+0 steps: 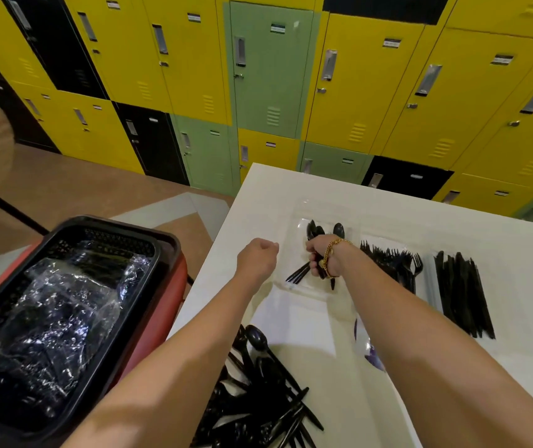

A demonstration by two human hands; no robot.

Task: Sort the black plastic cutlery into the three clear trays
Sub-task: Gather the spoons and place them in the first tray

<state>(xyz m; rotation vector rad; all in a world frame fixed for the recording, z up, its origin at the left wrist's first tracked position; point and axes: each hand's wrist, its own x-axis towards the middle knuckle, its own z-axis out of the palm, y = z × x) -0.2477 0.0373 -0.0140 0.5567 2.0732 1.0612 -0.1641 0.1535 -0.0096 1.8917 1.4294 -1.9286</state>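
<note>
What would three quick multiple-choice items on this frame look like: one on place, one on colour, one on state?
1. Where do the forks lie?
A. middle tray
B. basket
C. floor

2. What colour is the table?
A. white
B. red
C. green

3. What is the right hand doing?
A. resting flat
B. gripping a bundle of spoons
C. holding a knife

Key: 1 A, forks sit between the spoon tray and the knives. 2 A, the bare top is white. 3 B, fingers curl round the spoon handles over the left tray; the left hand is fisted, holding nothing visible.

The small labels [277, 28] on the lockers [271, 69] seem too blurred to read.
</note>
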